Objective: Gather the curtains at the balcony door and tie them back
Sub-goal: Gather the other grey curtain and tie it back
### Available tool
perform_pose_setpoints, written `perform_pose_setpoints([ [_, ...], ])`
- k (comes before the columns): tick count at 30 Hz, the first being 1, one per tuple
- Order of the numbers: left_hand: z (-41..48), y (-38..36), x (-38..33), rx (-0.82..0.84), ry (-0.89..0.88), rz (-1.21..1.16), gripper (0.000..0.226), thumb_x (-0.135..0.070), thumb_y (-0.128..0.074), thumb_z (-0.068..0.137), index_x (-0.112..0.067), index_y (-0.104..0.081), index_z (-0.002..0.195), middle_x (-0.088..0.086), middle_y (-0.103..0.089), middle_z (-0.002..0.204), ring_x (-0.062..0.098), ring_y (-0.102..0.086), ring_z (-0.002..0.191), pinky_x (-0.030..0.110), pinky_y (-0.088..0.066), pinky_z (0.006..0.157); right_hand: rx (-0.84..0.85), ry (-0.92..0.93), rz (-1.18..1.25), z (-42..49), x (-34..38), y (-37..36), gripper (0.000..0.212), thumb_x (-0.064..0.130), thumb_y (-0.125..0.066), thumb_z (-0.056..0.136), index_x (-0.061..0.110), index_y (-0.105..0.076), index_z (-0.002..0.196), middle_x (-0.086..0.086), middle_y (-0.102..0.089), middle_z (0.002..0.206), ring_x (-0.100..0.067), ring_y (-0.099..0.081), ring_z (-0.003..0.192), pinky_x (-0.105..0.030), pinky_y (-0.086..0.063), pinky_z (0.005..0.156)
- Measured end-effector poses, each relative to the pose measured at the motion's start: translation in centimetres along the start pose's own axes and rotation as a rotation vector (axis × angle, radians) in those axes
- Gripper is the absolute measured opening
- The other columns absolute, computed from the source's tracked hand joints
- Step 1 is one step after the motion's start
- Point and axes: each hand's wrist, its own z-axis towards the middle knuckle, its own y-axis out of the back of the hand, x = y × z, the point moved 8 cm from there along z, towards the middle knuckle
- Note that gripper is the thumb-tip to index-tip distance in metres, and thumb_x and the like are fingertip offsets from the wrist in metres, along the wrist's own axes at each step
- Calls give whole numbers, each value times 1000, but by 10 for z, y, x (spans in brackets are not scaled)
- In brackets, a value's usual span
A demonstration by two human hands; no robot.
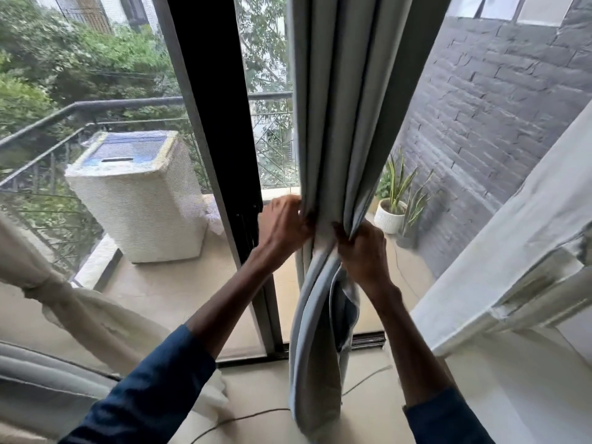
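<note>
Grey curtain (336,123) bunched mid-height, both grips closed on it. Left hand (282,224) and right hand (363,251) fingertips buried in folds. Hem cut off below.

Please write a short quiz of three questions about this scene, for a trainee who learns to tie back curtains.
1. True or false: both hands grip the grey curtain.
2. Which side of the bunched curtain does the left hand hold: A) door frame side, B) brick wall side?
3. What stands on the balcony behind the insect screen?

Key:
1. True; the right hand grips it too.
2. A, beside the door frame.
3. A covered washing machine.
</note>
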Motion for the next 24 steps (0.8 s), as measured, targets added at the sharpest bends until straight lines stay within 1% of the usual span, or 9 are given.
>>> perform_pose_setpoints([
  [5, -21, -24, 31, 97, 109, -60, 51, -56, -57, 90, -9, -60, 73, 13, -67, 77, 41, -65, 80, 42, -54, 61, 8, -41, -60, 8, -14, 8, 36, 36, -68, 92, 1, -71, 86, -22, -74, 89, -41, -69, 88, -38, -53, 65],
  [8, -40, -21, 22, 81, 121, -50, 47, -45, -56, 93, -9, -47, 64, 13, -56, 66, 42, -61, 70, 35, -41, 51, -84, -45, -102, 5, -9, 14, 38, 37, -69, 89, 1, -68, 75, -23, -72, 75, -40, -70, 69, -34, -48, 53],
  [10, -59, -22, -4, 96, 76, -59, 37, -32, -60, 85, -10, -45, 59, 16, -51, 58, 43, -58, 60, 33, -32, 46, -93, -90, -73, -3, -3, 11, 34, 38, -67, 83, 7, -64, 69, -22, -68, 66, -26, -64, 54, -31, -37, 49],
  [12, -77, -29, -32, 139, 16, -112, 20, -17, -62, 73, -8, -51, 58, 21, -57, 58, 45, -55, 57, 34, -29, 45, -33, -97, -15, -11, 3, 2, 20, 30, -65, 72, 11, -59, 68, -19, -67, 63, -13, -50, 57, -33, -35, 48],
  [14, -81, -34, -43, 151, -12, -165, 23, -9, -58, 73, -13, -43, 57, 24, -57, 63, 48, -50, 61, 36, -24, 51, 4, -104, -14, -15, 0, 0, 17, 26, -63, 67, 9, -58, 65, -21, -66, 63, -16, -57, 56, -33, -33, 48],
  [16, -71, -35, -38, 161, -22, -228, 32, -10, -55, 79, -16, -35, 55, 19, -53, 56, 48, -45, 64, 36, -21, 54, 10, -112, -77, -13, -5, 4, 22, 24, -68, 67, 3, -61, 62, -24, -66, 66, -37, -68, 62, -32, -32, 49],
  [19, -55, -40, -37, 289, -59, -369, 26, -15, -55, 79, -12, -45, 55, -4, -35, 44, 35, -43, 53, 30, -27, 51, 47, -71, -102, -10, -8, 3, 17, 18, -71, 72, 1, -67, 71, -26, -70, 77, -47, -66, 77, -38, -44, 57],
  [21, -51, -48, -36, 438, 14, -583, 18, -20, -53, 77, -13, -60, 62, -7, -48, 50, 16, -48, 51, 31, -46, 53, 94, -21, -59, -10, -9, 0, 23, 29, -63, 79, 6, -69, 79, -22, -72, 82, -44, -67, 83, -36, -43, 60],
  [24, -52, -63, -34, 703, 238, -961, 18, -31, -55, 81, -16, -65, 82, -2, -68, 76, 15, -65, 73, 44, -58, 85, 117, -13, -24, -12, -13, -1, 17, 29, -60, 86, 13, -67, 88, -17, -73, 85, -40, -67, 84, -29, -32, 62],
])
